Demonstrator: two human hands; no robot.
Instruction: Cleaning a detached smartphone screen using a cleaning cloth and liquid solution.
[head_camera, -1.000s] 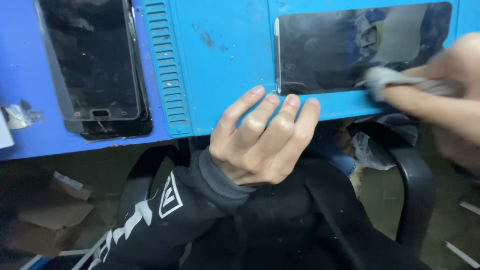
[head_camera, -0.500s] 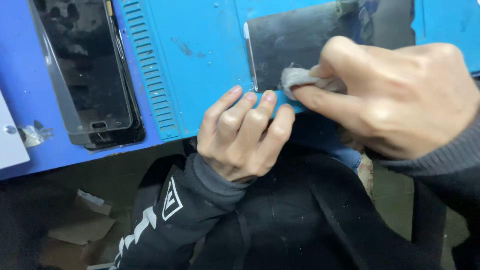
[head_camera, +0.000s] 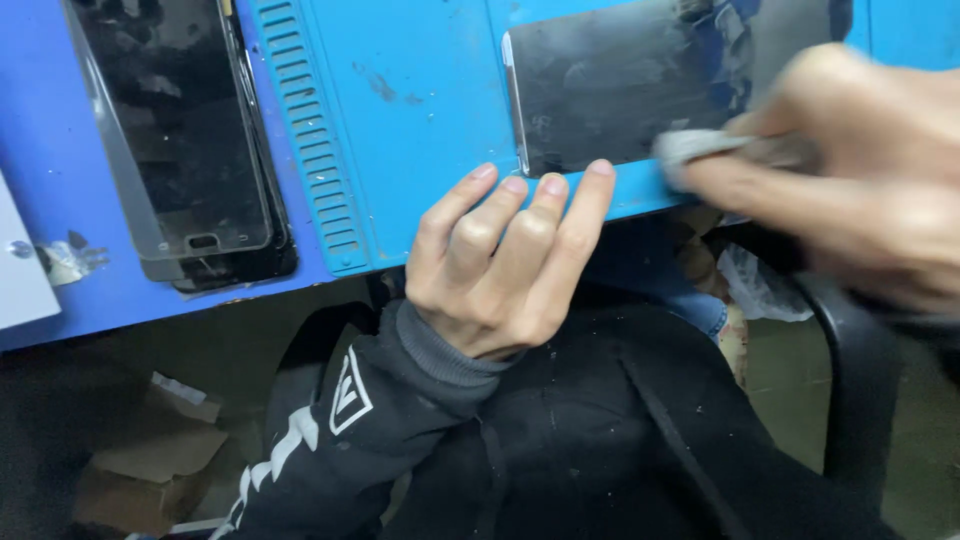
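On the blue mat (head_camera: 420, 120), our left hand (head_camera: 500, 260) presses flat, fingers together, steadying the phone screen (head_camera: 620, 90); our blurred right hand (head_camera: 850, 190) seemingly pinches a grey cloth (head_camera: 690, 148) against it.

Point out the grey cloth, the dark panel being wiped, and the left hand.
grey cloth (head_camera: 690, 147), head view, its bunched end.
dark panel (head_camera: 610, 90), head view, bare glass face.
left hand (head_camera: 500, 270), head view, knuckles.

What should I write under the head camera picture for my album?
Left hand steadies a dark phone panel on a blue mat while right hand wipes with grey cloth.
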